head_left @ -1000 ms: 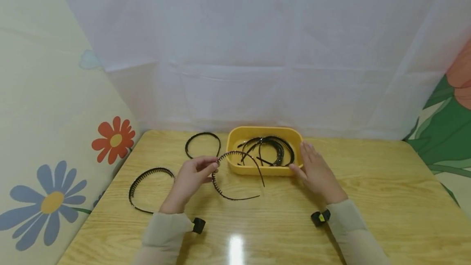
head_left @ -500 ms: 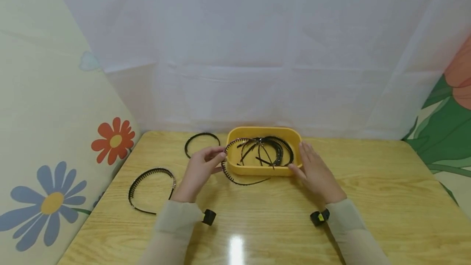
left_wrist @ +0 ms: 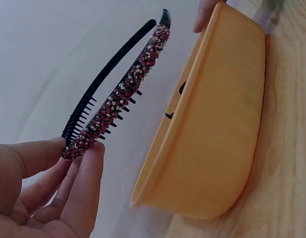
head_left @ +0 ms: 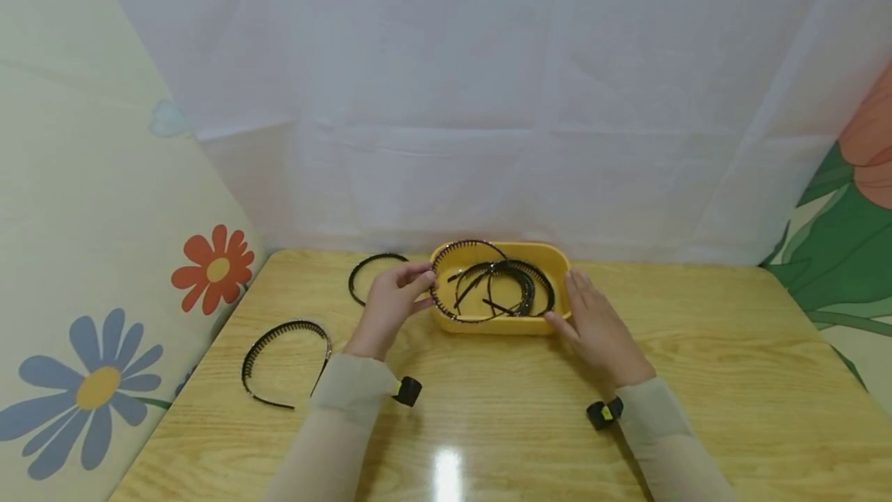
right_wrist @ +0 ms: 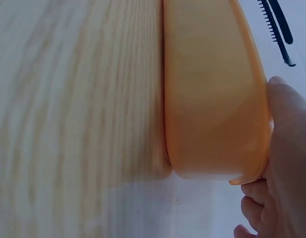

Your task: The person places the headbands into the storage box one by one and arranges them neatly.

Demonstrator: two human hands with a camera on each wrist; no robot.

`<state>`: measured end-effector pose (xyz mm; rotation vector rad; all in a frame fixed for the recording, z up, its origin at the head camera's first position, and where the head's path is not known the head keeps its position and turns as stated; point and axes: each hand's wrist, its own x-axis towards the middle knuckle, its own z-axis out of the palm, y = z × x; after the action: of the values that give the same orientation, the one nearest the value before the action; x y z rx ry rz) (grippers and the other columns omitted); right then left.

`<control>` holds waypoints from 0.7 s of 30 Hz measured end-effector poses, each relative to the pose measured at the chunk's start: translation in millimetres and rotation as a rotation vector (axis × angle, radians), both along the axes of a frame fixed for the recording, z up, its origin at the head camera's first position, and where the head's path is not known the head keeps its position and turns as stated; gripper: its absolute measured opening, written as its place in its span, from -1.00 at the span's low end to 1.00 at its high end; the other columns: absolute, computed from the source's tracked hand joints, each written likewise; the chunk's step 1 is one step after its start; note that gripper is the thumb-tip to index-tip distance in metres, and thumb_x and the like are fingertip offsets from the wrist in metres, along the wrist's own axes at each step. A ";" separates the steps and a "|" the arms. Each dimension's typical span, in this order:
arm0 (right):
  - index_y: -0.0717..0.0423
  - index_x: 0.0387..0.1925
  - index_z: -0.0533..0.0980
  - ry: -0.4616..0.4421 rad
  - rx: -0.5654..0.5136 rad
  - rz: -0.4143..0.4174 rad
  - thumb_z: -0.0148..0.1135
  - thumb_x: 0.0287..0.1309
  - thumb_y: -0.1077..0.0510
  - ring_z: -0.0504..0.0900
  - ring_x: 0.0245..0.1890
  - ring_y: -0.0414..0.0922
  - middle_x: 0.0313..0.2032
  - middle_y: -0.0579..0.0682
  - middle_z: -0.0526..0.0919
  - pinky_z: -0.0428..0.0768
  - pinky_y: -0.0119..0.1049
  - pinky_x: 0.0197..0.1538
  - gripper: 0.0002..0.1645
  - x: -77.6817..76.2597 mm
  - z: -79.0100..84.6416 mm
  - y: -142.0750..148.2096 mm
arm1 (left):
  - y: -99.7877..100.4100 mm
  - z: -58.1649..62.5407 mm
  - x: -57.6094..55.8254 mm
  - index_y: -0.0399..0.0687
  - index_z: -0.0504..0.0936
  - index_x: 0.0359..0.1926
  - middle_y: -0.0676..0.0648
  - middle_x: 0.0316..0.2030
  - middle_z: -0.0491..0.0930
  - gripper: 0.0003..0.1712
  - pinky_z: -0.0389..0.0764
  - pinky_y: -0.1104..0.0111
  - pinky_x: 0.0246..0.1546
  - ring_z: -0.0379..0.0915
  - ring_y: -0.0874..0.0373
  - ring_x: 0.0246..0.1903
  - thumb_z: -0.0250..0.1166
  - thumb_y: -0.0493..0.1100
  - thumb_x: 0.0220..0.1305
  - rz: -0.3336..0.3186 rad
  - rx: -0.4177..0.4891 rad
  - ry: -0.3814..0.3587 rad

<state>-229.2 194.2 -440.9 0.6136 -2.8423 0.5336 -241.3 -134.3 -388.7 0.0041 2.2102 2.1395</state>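
Note:
In the head view my left hand [head_left: 397, 300] pinches a headband [head_left: 468, 321] between thumb and fingers, above the left part of a yellow tub [head_left: 502, 327]. The left wrist view shows this headband [left_wrist: 118, 96] as black and toothed, studded with red and silver stones, held up apart from the tub's rim. My right hand [head_left: 599, 328] rests against the tub's right end, fingers extended along its wall and thumb at the front corner. Several black headbands [head_left: 540, 285] lie overlapping inside the tub.
A black toothed headband [head_left: 268, 335] lies on the wooden table [head_left: 516, 417] at the left. Another thin headband [head_left: 355, 277] lies behind my left hand, partly hidden by it. A white sheet [head_left: 432, 99] hangs behind the table.
My left hand has moved right and away from me, bringing the held headband from in front of the tub to above it. The right hand has stayed at the tub's end.

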 end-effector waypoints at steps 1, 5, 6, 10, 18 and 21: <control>0.50 0.52 -0.07 -0.003 0.000 0.001 -0.03 0.55 -0.17 -0.02 0.53 0.33 0.52 0.43 -0.02 0.04 0.20 0.52 -0.04 0.0 -0.3 0.0 | 0.5 0.1 -1.7 -0.32 0.51 0.29 -0.32 0.16 0.51 -0.57 0.69 0.30 0.01 0.52 -0.01 0.10 0.20 -0.21 0.51 0.004 0.006 0.000; 0.49 0.52 -0.08 -0.014 0.000 0.000 -0.05 0.56 -0.18 -0.03 0.53 0.32 0.52 0.42 -0.03 0.03 0.19 0.52 -0.04 0.1 -0.7 0.2 | 3.3 1.1 -7.8 -0.33 0.50 0.30 -0.28 0.16 0.52 -0.57 0.69 0.33 0.00 0.51 -0.02 0.10 0.20 -0.22 0.51 0.022 -0.005 0.023; 0.48 0.53 -0.09 -0.019 -0.001 0.000 -0.05 0.56 -0.18 -0.04 0.53 0.32 0.53 0.42 -0.04 0.02 0.19 0.52 -0.03 0.3 -0.5 0.2 | 4.1 1.7 -8.9 -0.32 0.51 0.29 -0.27 0.15 0.52 -0.57 0.70 0.34 -0.01 0.51 -0.02 0.09 0.21 -0.22 0.51 0.029 -0.015 0.030; 0.47 0.54 -0.11 -0.031 -0.003 -0.006 -0.06 0.56 -0.19 -0.06 0.54 0.31 0.54 0.41 -0.07 0.01 0.19 0.53 -0.03 0.6 0.5 0.1 | 7.8 4.8 -13.0 -0.32 0.52 0.29 -0.28 0.16 0.52 -0.57 0.70 0.33 -0.02 0.51 -0.04 0.09 0.22 -0.21 0.50 0.033 -0.050 0.053; 0.46 0.54 -0.13 -0.043 -0.005 -0.009 -0.07 0.56 -0.20 -0.08 0.54 0.31 0.54 0.40 -0.09 0.00 0.18 0.53 -0.02 0.4 0.9 -0.3 | 12.1 1.3 -20.7 -0.33 0.54 0.27 -0.35 0.15 0.52 -0.60 0.71 0.34 -0.05 0.53 -0.05 0.07 0.20 -0.25 0.51 0.040 -0.091 0.046; 0.47 0.54 -0.11 -0.035 -0.013 -0.003 -0.05 0.56 -0.19 -0.07 0.54 0.31 0.54 0.40 -0.07 0.01 0.18 0.53 -0.03 0.7 0.3 -0.7 | 12.0 -3.3 -23.5 -0.35 0.55 0.25 -0.38 0.12 0.54 -0.62 0.72 0.35 -0.07 0.55 -0.08 0.05 0.19 -0.27 0.51 0.050 -0.130 0.053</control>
<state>-228.5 193.5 -440.6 0.6039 -2.8700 0.5668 -264.7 -122.3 -392.1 -0.0006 2.3999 2.0393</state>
